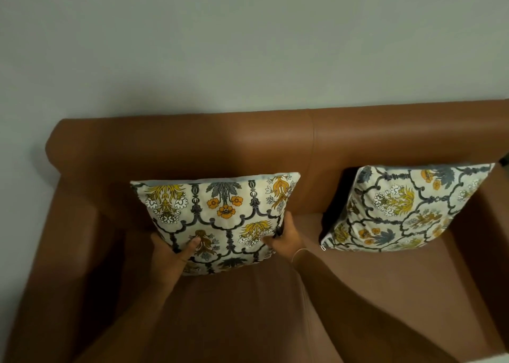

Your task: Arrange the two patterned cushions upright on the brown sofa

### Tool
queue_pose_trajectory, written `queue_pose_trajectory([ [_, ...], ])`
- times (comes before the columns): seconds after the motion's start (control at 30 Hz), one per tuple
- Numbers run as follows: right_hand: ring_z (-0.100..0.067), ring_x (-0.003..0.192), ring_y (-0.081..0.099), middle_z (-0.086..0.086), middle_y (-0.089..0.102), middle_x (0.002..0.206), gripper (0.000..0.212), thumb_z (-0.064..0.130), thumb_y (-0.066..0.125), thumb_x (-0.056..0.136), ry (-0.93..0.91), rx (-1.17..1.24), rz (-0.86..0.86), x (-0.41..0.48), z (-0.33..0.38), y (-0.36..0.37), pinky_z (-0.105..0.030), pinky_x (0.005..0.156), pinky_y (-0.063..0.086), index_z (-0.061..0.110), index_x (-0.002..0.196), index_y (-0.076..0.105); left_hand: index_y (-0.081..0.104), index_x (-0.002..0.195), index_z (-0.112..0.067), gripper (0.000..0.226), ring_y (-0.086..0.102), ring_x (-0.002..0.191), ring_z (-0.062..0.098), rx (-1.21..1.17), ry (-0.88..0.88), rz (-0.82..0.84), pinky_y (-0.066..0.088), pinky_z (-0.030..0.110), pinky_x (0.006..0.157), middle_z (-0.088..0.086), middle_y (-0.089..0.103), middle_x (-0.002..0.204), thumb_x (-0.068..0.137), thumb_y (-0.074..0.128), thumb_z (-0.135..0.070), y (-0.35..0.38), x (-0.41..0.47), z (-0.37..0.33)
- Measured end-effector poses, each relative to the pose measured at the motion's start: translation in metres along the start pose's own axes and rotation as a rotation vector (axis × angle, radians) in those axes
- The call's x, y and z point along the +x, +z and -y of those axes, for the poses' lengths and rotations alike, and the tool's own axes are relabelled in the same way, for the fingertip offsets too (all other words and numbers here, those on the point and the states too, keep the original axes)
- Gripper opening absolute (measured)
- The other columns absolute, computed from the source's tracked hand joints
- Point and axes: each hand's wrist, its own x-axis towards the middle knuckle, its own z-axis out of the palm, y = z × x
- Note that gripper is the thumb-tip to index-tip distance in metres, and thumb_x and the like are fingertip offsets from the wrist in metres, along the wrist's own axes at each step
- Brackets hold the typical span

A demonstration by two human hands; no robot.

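Observation:
Two floral cushions in cream, yellow, orange and grey are on the brown sofa (248, 142). The left cushion (220, 213) stands upright against the backrest on the left seat. My left hand (173, 255) grips its lower left edge, thumb on the front face. My right hand (286, 238) grips its lower right edge, thumb on the front and fingers wrapped around the side. The right cushion (399, 208) leans tilted against the backrest and the right armrest, and neither hand touches it.
A pale wall (248, 45) rises behind the sofa. The left armrest (63, 238) and the right armrest (484, 224) close in the seat. Bare brown seat (371, 293) shows in front of both cushions.

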Motion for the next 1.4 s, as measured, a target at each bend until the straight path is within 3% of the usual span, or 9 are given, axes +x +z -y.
queue_pose_trajectory([
  [0.1,-0.034,0.130,0.062,-0.018,0.061,0.139,0.068,-0.004,0.086,0.081,0.026,-0.005,0.005,0.000,-0.005,0.002,-0.055,0.111,0.052,0.004,0.135,0.046,0.030,0.154,-0.021,0.130,0.051,0.144,0.033,0.034,-0.005,0.004,0.042,0.049,0.116,0.009,0.051,0.160,0.051,0.081,-0.081,-0.002,0.003,0.004],
  [0.33,-0.033,0.123,0.065,-0.014,0.066,0.130,0.066,0.013,0.091,0.079,0.020,-0.092,-0.027,0.000,-0.010,0.007,-0.055,0.107,0.054,0.008,0.130,0.049,0.035,0.151,-0.022,0.130,0.055,0.143,0.038,0.080,-0.021,-0.026,0.043,0.049,0.113,0.010,0.056,0.157,0.047,0.076,-0.089,-0.002,0.009,0.012],
  [0.53,-0.029,0.113,0.072,0.007,0.069,0.108,0.062,0.017,0.092,0.078,0.056,-0.101,-0.043,0.003,-0.005,0.012,-0.052,0.102,0.059,0.013,0.123,0.050,0.035,0.151,-0.029,0.137,0.056,0.142,0.038,0.137,0.012,-0.051,0.043,0.052,0.113,0.008,0.057,0.157,0.040,0.072,-0.101,-0.009,0.019,0.008],
  [0.7,-0.025,0.113,0.073,0.003,0.074,0.112,0.058,0.008,0.089,0.081,0.018,-0.027,-0.087,-0.002,-0.004,0.019,-0.052,0.101,0.060,0.015,0.125,0.051,0.035,0.157,-0.027,0.124,0.052,0.146,0.031,0.013,0.059,-0.044,0.040,0.042,0.114,0.006,0.054,0.160,0.055,0.085,-0.076,-0.007,0.013,0.006],
  [0.77,-0.016,0.106,0.075,0.010,0.074,0.108,0.058,0.009,0.090,0.080,0.004,-0.013,-0.120,-0.006,-0.009,0.020,-0.045,0.097,0.063,0.017,0.125,0.053,0.035,0.158,-0.026,0.120,0.052,0.145,0.029,0.003,0.069,-0.067,0.040,0.041,0.114,0.006,0.054,0.160,0.059,0.089,-0.068,-0.006,0.010,0.006],
  [0.9,0.006,0.100,0.072,0.016,0.074,0.109,0.060,0.007,0.089,0.081,-0.023,0.016,-0.119,-0.006,-0.011,0.022,-0.034,0.093,0.063,0.019,0.127,0.053,0.037,0.158,-0.024,0.101,0.052,0.138,0.018,-0.001,0.078,-0.100,0.039,0.037,0.112,0.007,0.054,0.159,0.076,0.096,-0.034,-0.003,0.013,0.005],
  [1.07,-0.016,0.114,0.073,0.004,0.075,0.119,0.059,0.003,0.088,0.082,-0.047,0.038,-0.130,-0.001,-0.008,0.021,-0.043,0.100,0.062,0.012,0.129,0.053,0.037,0.159,-0.022,0.100,0.049,0.134,0.012,0.004,0.105,-0.110,0.038,0.035,0.112,0.001,0.055,0.155,0.078,0.095,-0.027,0.001,0.019,0.006],
  [1.23,-0.021,0.121,0.067,0.000,0.069,0.126,0.067,-0.005,0.083,0.084,-0.015,0.058,-0.075,-0.003,-0.010,0.021,-0.050,0.105,0.058,0.005,0.140,0.047,0.032,0.159,-0.020,0.099,0.050,0.134,0.012,-0.015,0.061,-0.010,0.039,0.021,0.104,-0.010,0.050,0.145,0.081,0.093,-0.021,0.002,0.018,0.009],
  [1.4,-0.028,0.134,0.061,-0.011,0.063,0.144,0.080,-0.003,0.084,0.084,0.022,0.020,-0.046,-0.006,-0.003,0.019,-0.055,0.112,0.052,0.007,0.150,0.039,0.031,0.161,-0.022,0.101,0.049,0.137,0.013,-0.028,0.036,0.008,0.042,0.037,0.116,-0.003,0.051,0.155,0.081,0.092,-0.028,0.001,0.012,0.006],
])
